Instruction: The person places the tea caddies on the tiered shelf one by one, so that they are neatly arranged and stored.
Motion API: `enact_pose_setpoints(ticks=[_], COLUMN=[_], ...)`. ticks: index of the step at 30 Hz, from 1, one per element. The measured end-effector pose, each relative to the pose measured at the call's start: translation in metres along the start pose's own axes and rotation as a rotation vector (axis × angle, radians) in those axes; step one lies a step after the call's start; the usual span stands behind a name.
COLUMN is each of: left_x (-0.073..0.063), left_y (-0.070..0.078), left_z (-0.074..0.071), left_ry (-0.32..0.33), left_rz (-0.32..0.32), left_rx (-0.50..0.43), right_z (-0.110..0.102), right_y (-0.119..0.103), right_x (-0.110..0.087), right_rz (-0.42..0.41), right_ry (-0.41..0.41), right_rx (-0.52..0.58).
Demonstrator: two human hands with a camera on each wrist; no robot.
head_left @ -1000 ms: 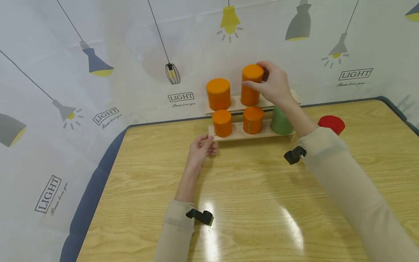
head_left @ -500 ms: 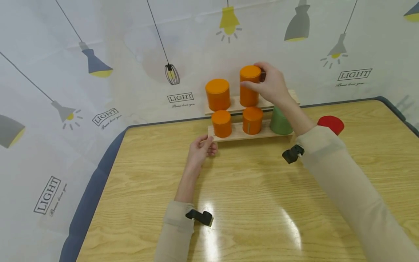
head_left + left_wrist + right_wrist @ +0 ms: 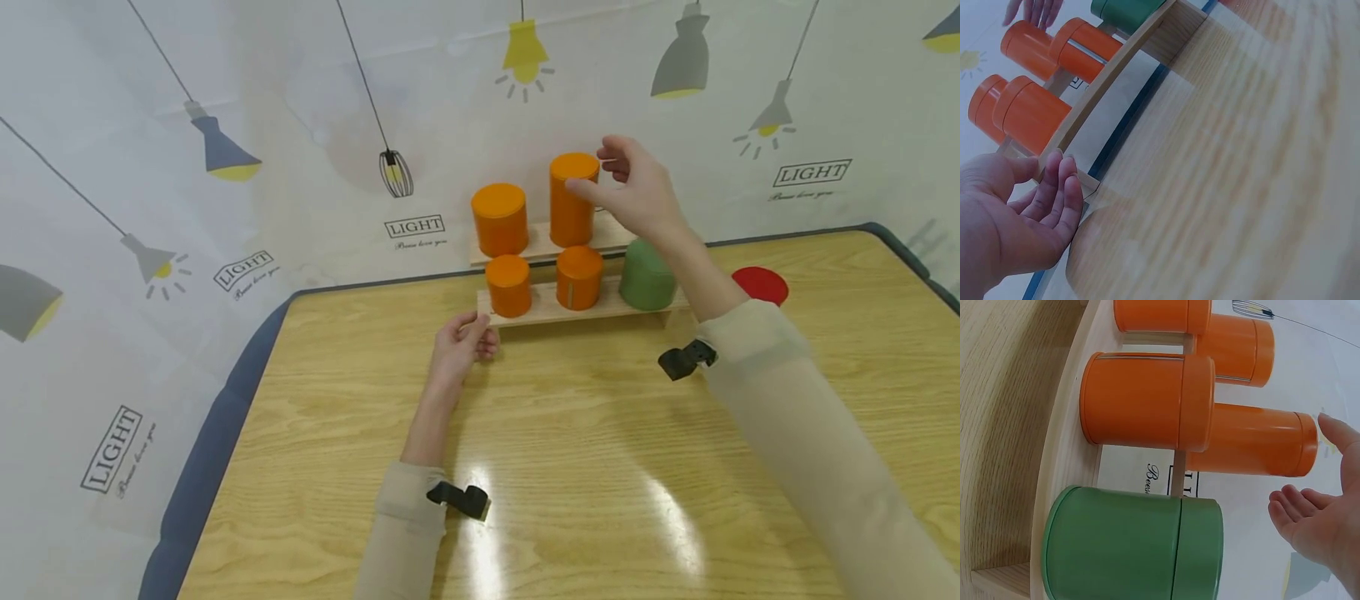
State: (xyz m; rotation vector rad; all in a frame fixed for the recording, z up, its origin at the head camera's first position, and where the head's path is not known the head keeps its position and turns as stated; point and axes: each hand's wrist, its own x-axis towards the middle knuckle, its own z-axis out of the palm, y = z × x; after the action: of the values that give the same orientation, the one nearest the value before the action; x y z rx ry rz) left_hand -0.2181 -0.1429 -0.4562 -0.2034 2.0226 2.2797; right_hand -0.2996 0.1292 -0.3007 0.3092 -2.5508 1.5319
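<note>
My left hand [image 3: 460, 337] pinches the left end of a two-tier wooden rack [image 3: 1087, 107], its thumb against the lower board's end and its fingers curled at the underside. On the upper tier stands a tall orange canister [image 3: 572, 215], upright, with my right hand [image 3: 643, 190] beside its lid. That hand's fingers and thumb are spread apart and hold nothing; in the right wrist view the thumb tip is close to the lid [image 3: 1307, 445]. A wider orange canister [image 3: 500, 225] stands left on the same tier. Along the lower tier are two short orange canisters [image 3: 509, 290] and a green canister [image 3: 647, 279].
A red round object [image 3: 761, 285] is on the wooden table [image 3: 585, 433] to the right of the rack, partly behind the right forearm. Behind the rack rises a white wall covering [image 3: 315, 183] printed with lamps. A dark blue edge [image 3: 217, 425] borders the table's left side.
My right hand has let go of the tall orange canister and spread its fingers, moving slightly right. The canister shifted slightly left earlier and now stands on the upper tier. The left hand stays put.
</note>
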Motion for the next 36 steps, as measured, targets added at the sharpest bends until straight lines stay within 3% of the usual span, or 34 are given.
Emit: enact_pose_setpoints(ticks=[20,36], left_x=[-0.001,0.0], left_y=[0.0,0.0], left_z=[0.002,0.001], left_ry=[0.004,0.007], left_rz=[0.002,-0.002], left_rx=[-0.016,-0.001], right_z=[-0.022,-0.045], right_y=[0.011,0.042], right_x=[-0.05,-0.095], right_rz=[-0.083,-0.152], right_ry=[0.117,0.229], right_rx=[0.044,0.017])
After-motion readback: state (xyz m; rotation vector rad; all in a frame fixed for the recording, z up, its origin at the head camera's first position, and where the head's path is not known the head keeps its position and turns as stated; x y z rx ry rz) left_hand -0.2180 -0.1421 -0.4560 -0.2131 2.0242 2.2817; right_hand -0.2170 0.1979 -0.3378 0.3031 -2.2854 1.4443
